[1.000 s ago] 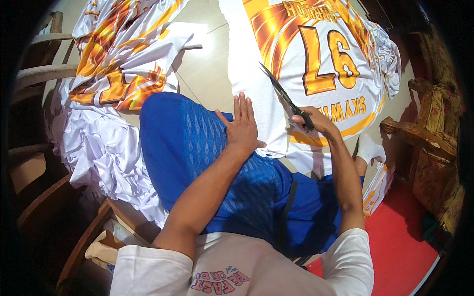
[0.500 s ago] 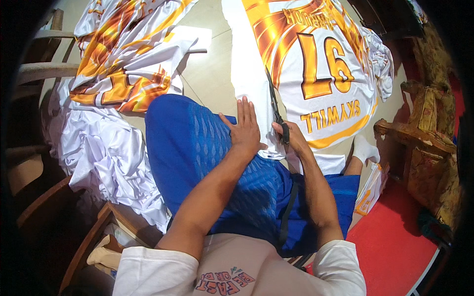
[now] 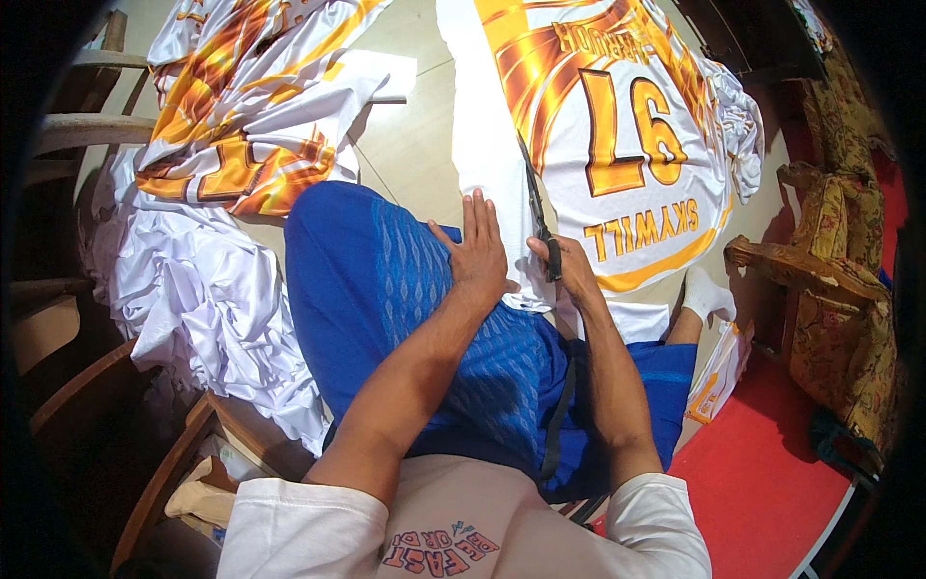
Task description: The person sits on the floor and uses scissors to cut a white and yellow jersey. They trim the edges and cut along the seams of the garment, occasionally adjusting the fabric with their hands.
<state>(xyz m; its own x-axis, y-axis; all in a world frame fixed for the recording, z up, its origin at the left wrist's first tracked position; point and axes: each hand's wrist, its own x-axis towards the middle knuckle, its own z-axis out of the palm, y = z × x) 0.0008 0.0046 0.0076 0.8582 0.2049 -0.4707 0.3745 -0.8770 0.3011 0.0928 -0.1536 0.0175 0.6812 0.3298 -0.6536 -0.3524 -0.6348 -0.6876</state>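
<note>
My left hand (image 3: 475, 246) lies flat with fingers spread on a white strip of fabric (image 3: 475, 106), beside my knee in patterned blue cloth (image 3: 338, 289). Black scissors (image 3: 533, 183) are in my right hand (image 3: 569, 265), blades pointing away from me along the line between the white strip and a white, yellow and orange printed jersey panel (image 3: 603, 193). My fingers wrap round the handles; whether the blades are slightly parted is hard to tell. The jersey panel lies spread out with large printed lettering.
Printed fabric (image 3: 236, 164) and crumpled white cloth (image 3: 203, 289) pile at left beside wooden chairs (image 3: 87, 130). At right are floral-upholstered carved furniture (image 3: 839, 222) and a red mat (image 3: 762, 454). A tiled floor (image 3: 405, 145) shows between fabrics. My socked foot (image 3: 704, 294) rests at right.
My right hand with the scissors has moved left and slightly down to the white strip's edge, the blades now more upright. My left hand has shifted slightly.
</note>
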